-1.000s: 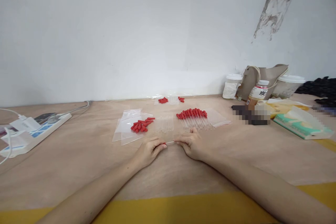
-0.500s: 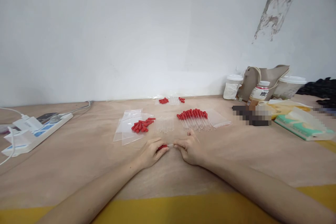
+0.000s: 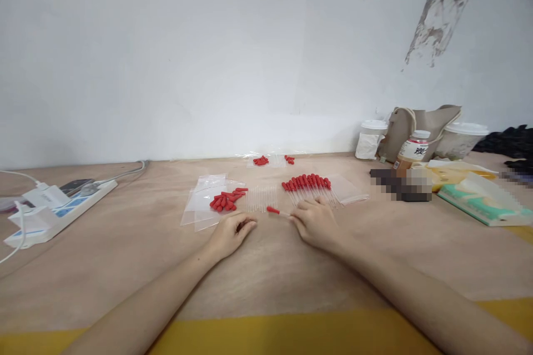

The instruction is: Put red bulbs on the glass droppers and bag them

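Note:
My right hand [image 3: 317, 224] pinches the clear tube of a dropper [image 3: 273, 209], whose red rubber bulb points left, just above the table. My left hand [image 3: 231, 234] is apart from it, fingers curled with thumb and forefinger close together; nothing shows in them. Beyond the left hand lies a pile of loose red rubber bulbs [image 3: 225, 201] on clear plastic bags [image 3: 195, 208]. A row of bare clear tubes [image 3: 261, 198] lies in the middle. Past my right hand, several droppers with red bulbs [image 3: 307, 183] are fanned side by side, their lower ends partly hidden by the hand.
More red bulbs [image 3: 261, 161] lie in plastic near the wall. A power strip [image 3: 69, 211] with chargers is at left. At right stand a lidded cup [image 3: 370, 141], a bottle [image 3: 412, 151] and a bag [image 3: 425, 122], with a tissue pack [image 3: 485, 199] in front.
My left hand has let go of the red bulb and moved slightly left. My right hand has carried the dropper away, rightward and towards the fanned row.

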Action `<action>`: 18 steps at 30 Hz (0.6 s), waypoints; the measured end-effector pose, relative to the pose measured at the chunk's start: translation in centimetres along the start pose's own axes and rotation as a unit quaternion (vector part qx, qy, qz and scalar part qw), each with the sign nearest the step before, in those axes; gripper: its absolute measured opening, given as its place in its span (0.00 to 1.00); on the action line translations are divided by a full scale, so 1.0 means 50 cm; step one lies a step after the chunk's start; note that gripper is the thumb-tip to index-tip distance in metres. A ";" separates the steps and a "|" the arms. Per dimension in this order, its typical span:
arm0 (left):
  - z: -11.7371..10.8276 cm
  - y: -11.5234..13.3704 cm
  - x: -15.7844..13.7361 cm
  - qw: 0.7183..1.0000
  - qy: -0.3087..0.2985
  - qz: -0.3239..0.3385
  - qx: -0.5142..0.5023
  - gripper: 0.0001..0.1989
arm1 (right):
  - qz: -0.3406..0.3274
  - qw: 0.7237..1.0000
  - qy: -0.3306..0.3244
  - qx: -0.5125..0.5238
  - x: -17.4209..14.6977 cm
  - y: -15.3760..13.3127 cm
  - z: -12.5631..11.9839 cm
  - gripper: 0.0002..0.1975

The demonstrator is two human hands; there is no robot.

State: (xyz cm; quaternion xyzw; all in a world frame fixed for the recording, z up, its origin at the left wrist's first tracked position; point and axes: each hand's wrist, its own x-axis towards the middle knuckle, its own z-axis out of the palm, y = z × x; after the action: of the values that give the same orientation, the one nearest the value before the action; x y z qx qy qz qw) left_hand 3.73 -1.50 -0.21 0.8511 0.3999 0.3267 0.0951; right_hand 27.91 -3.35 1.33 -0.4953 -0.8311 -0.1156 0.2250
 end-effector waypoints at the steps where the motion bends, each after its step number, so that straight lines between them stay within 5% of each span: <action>1: -0.002 -0.003 -0.001 1.000 -0.001 -0.010 0.002 0.08 | 0.041 0.999 0.002 0.010 0.004 0.010 -0.001 0.11; 11: -0.005 -0.001 0.000 0.999 -0.041 -0.011 0.010 0.09 | 0.276 0.961 0.004 0.029 0.084 0.046 0.038 0.15; 18: -0.007 0.000 -0.002 0.998 -0.052 -0.017 0.007 0.10 | 0.332 0.943 -0.034 0.000 0.133 0.050 0.086 0.15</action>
State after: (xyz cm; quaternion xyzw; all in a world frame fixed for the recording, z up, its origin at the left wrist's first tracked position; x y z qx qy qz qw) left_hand 3.45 -1.60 -0.01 0.8607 0.4110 0.2777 0.1150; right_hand 26.27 4.76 0.75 -0.7466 -0.6268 -0.0171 0.2224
